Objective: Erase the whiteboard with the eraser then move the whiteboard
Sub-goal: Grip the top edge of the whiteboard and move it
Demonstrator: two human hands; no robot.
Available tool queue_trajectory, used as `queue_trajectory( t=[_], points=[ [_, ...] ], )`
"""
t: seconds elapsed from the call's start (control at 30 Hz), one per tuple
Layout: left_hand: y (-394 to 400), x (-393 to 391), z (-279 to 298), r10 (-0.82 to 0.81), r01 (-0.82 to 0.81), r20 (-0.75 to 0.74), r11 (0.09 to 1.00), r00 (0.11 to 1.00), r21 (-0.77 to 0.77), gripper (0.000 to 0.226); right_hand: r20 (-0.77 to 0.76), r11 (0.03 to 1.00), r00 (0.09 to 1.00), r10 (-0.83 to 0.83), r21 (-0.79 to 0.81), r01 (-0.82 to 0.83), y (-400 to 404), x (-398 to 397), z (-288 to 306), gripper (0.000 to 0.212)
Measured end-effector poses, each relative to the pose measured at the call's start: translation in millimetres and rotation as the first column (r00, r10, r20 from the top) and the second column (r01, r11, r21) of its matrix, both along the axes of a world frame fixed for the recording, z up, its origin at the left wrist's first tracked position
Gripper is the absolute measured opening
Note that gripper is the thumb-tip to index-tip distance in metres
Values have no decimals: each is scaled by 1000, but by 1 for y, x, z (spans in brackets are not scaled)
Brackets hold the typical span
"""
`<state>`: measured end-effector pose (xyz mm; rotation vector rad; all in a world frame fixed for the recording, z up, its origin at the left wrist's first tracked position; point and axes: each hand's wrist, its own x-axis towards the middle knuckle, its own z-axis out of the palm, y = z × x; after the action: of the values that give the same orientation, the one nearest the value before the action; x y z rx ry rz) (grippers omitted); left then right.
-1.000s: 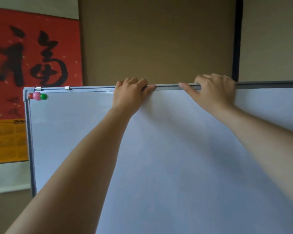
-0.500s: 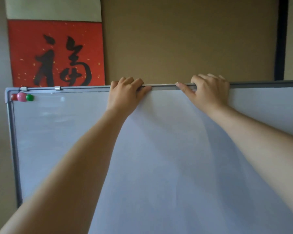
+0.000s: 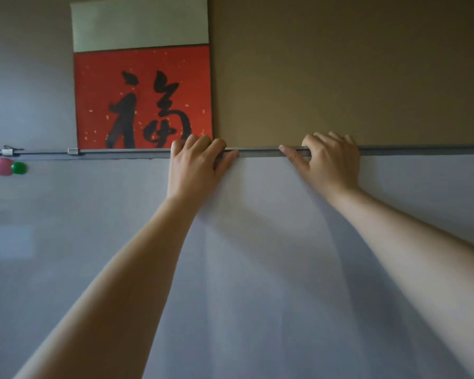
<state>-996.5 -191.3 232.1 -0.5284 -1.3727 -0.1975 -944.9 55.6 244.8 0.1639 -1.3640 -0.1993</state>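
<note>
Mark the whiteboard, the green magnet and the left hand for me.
whiteboard (image 3: pixel 66 242): head view, bare white surface at left.
green magnet (image 3: pixel 19 168): head view, centre of its round cap.
left hand (image 3: pixel 195 165): head view, back of the hand gripping the top frame.

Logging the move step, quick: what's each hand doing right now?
Left hand: closed, gripping the whiteboard by its top edge.
Right hand: closed, gripping the same top edge.

Red, pink and green magnets (image 3: pixel 4 167) cling to the whiteboard's (image 3: pixel 93 242) upper-left corner; two metal clips (image 3: pixel 73 151) sit on its top frame.
</note>
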Motion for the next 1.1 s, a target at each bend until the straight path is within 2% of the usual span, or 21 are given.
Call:
queue_trajectory(
  t=[0.23, 0.47, 0.67, 1.1],
  points=[
    [-45, -40, 1, 41, -41, -47, 999, 998, -9, 39, -13, 998, 998, 65, -15, -65, -43, -56, -1, 61],
    [-104, -80, -2, 47, -47, -3, 999, 999, -13, 41, -13, 995, 995, 100, -18, -101, -102, -97, -1, 60],
    [-154, -120, -2, 8, -8, 16, 1000, 1000, 12, 34, -15, 997, 998, 68, -23, -68, -155, -130, 1, 61],
    [-185, -192, 2, -100, 100, 56, 995, 993, 11, 38, -30, 999, 1000, -1, -50, 0, -190, -186, 2, 65]
  ],
)
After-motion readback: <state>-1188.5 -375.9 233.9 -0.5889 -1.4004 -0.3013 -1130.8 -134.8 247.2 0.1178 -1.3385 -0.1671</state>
